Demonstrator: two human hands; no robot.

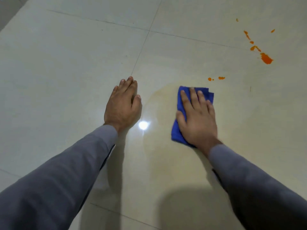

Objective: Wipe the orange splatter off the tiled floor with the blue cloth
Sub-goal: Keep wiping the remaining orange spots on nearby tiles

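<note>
A folded blue cloth (pixel 180 103) lies flat on the pale tiled floor (pixel 66 63), and my right hand (pixel 198 118) presses down on it with fingers spread. My left hand (pixel 123 105) rests flat on the floor to the left of the cloth, holding nothing. Orange splatter (pixel 266 58) marks the floor at the upper right, with a trail of smaller drips above it. Two small orange spots (pixel 221 78) sit just beyond the cloth's far edge. A faint yellowish smear (pixel 159 95) rings the floor around the cloth.
Grout lines (pixel 141 52) cross the tiles beyond my left hand. A bright light reflection (pixel 143 125) glints on the floor between my wrists. My shadow falls on the tile at the bottom of the view.
</note>
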